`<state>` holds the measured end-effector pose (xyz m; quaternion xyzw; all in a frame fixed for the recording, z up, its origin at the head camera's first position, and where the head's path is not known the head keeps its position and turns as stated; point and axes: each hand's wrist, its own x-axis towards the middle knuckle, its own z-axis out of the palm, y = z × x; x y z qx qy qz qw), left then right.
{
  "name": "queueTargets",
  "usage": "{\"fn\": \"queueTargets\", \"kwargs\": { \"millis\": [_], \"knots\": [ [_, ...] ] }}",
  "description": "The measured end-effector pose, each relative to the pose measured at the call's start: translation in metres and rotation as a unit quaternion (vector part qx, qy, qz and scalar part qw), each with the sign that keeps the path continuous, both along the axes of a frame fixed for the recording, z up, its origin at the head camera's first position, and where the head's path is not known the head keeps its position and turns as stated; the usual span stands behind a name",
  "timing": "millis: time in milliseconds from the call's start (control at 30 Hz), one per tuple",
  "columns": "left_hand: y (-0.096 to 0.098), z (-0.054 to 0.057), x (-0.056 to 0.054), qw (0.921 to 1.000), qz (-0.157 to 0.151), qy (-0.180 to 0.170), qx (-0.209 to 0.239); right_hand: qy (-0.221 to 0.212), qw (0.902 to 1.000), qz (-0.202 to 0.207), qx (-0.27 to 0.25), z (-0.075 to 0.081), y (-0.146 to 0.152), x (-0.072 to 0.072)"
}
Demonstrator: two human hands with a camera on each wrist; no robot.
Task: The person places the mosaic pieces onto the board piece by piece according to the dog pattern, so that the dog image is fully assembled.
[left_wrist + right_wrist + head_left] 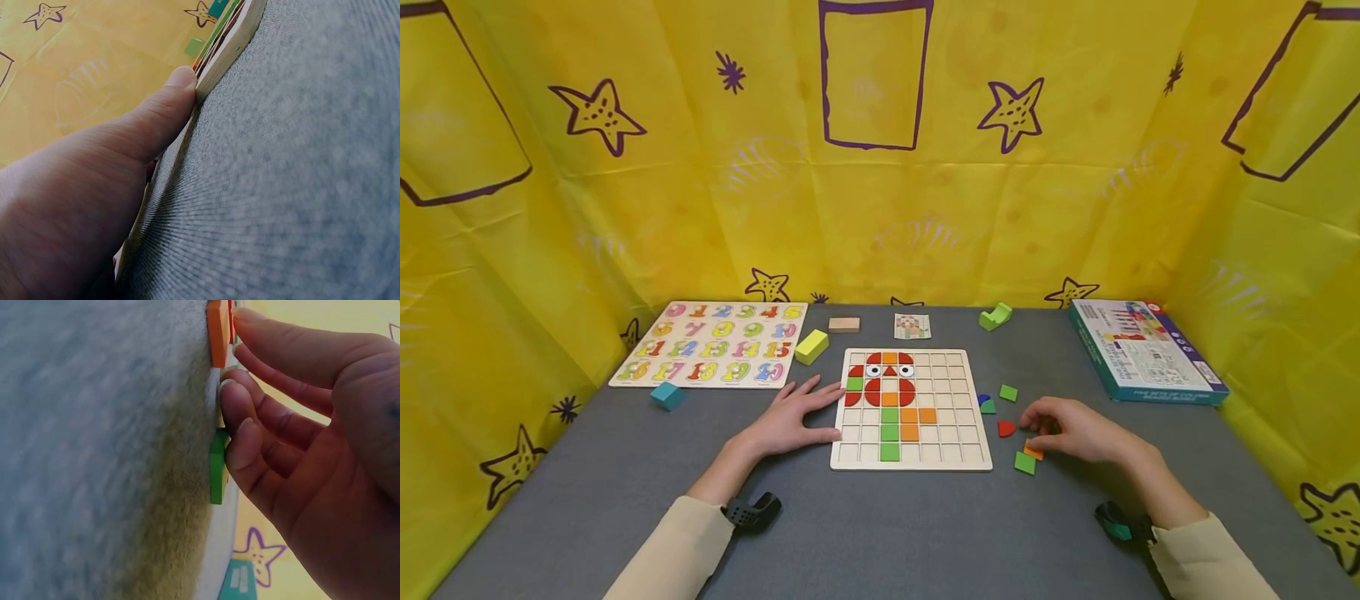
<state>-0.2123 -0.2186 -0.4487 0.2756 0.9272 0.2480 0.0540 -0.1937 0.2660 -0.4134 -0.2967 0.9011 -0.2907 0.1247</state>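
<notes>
My left hand [793, 417] lies flat beside the wooden grid board [951, 450], fingers spread. Its thumb [172, 94] touches the board's left edge. Red rounded pieces, two eye pieces and several orange and green squares sit in the board's cells. To the right of the board, my right hand [1078, 427] hovers low over loose tiles, fingers loosely bent. An orange tile [1033, 450] lies partly under its thumb, by a green tile [1025, 463]. In the right wrist view, another green tile [217, 465] is by the little finger. No tile is visibly pinched.
Loose red [1006, 428] and green [1008, 392] pieces lie between board and right hand. A number puzzle [647, 375], yellow block [812, 347], blue block [667, 396], pattern card [912, 327], light green block [996, 317] and game box [1150, 350] stand further out.
</notes>
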Motion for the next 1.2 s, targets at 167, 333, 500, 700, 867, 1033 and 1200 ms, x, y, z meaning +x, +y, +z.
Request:
{"fn": "queueTargets", "kwargs": {
  "millis": [167,333,500,700,867,1033,1200],
  "knots": [
    [0.000,0.001,0.000,1.0000,0.000,0.002,0.002,0.008,0.9999,0.010,0.006,-0.001,0.005,0.004],
    [0.000,0.001,-0.001,1.0000,-0.002,0.000,-0.001,0.006,0.9997,0.020,0.013,0.000,0.005,0.006],
    [0.000,0.002,-0.001,1.0000,-0.001,0.001,-0.001,0.007,0.9995,0.030,0.007,0.000,0.003,0.007],
    [0.001,0.002,0.000,1.0000,-0.004,0.001,0.000,-0.007,0.9994,0.033,-0.007,0.001,0.002,0.009],
    [0.001,0.002,0.000,1.0000,-0.006,0.000,0.001,-0.027,0.9990,0.031,-0.018,0.001,0.001,0.009],
    [0.001,0.001,0.000,1.0000,-0.004,0.000,0.004,-0.032,0.9987,0.029,-0.029,0.002,0.000,0.007],
    [0.000,0.001,0.000,1.0000,-0.001,-0.004,0.004,-0.033,0.9990,0.009,-0.030,0.005,-0.005,0.006]
  ]
}}
